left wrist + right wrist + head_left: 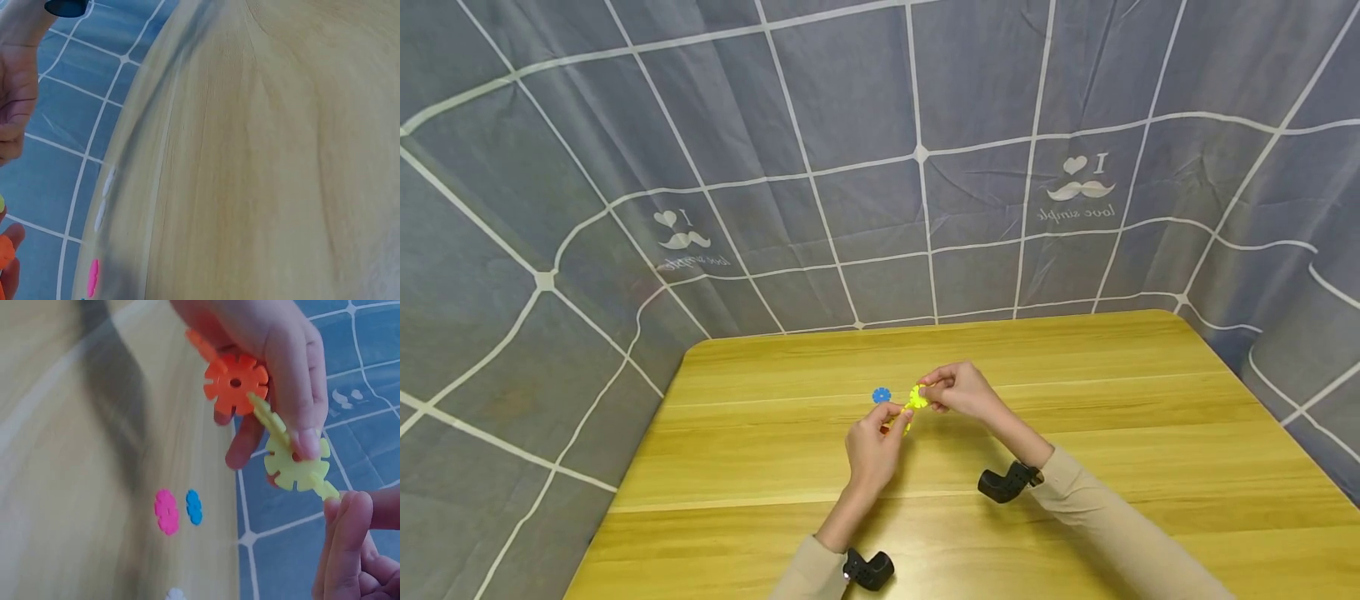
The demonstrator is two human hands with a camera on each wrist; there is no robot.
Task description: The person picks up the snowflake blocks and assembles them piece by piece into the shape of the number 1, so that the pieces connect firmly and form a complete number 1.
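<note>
My left hand [871, 450] holds a small chain of slotted, flower-shaped plastic discs. In the right wrist view, its thumb presses on a yellow disc [297, 465]. An orange disc [236, 386] hangs beside those fingers, joined to the chain through another yellow disc [274, 425] seen edge-on. Another orange piece [204, 349] juts from the orange disc. The right hand [964, 392] pinches a yellow disc [918, 397] at the chain's other end, its thumb and fingertips on the rim. Both hands are above the table, close together.
Loose discs lie on the wooden table [760, 467]: a blue one [882, 395] beyond the left hand, a pink one [167, 512], and white ones [108, 181] near the table's edge. A grey checked curtain [865, 208] stands behind the table.
</note>
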